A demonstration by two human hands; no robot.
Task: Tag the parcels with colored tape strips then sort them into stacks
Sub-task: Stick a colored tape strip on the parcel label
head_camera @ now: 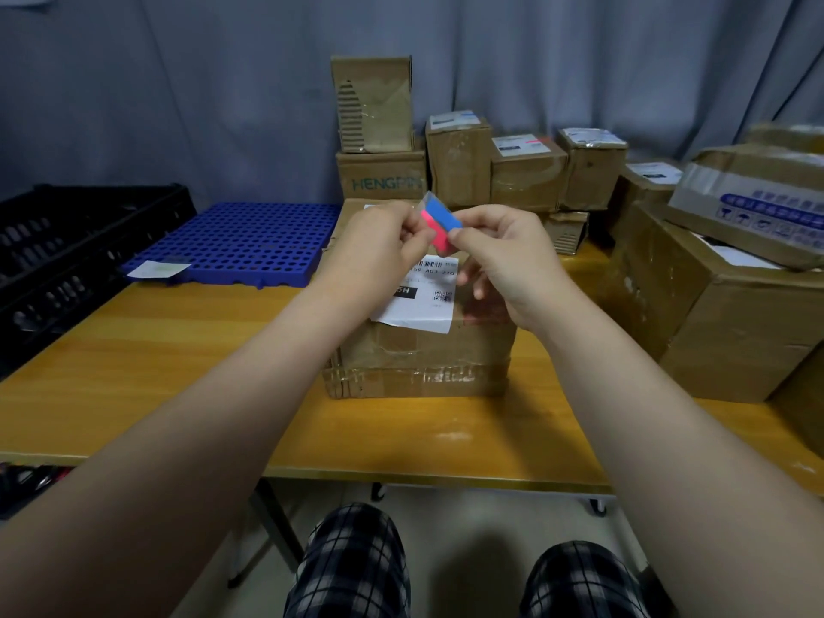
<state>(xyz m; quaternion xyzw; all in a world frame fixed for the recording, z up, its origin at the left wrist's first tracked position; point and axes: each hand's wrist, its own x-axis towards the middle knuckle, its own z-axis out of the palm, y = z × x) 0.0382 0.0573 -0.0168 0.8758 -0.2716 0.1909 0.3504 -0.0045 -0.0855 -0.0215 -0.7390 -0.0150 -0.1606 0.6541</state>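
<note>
A cardboard parcel (419,350) with a white shipping label (423,296) sits on the wooden table (178,363) in front of me. Above it both hands hold a small pad of coloured strips (439,225), pink and blue on a clear backing. My left hand (379,247) pinches the pad's left end. My right hand (504,256) pinches its right lower edge between thumb and forefinger. Further parcels (526,171) stand in a row behind, one bearing a pink strip (530,140) on its label.
A blue perforated plastic pallet (241,243) lies at the back left with a paper slip on it. Black crates (67,252) stand at the far left. Large taped boxes (722,305) fill the right side. A tall box (372,104) tops a stack behind.
</note>
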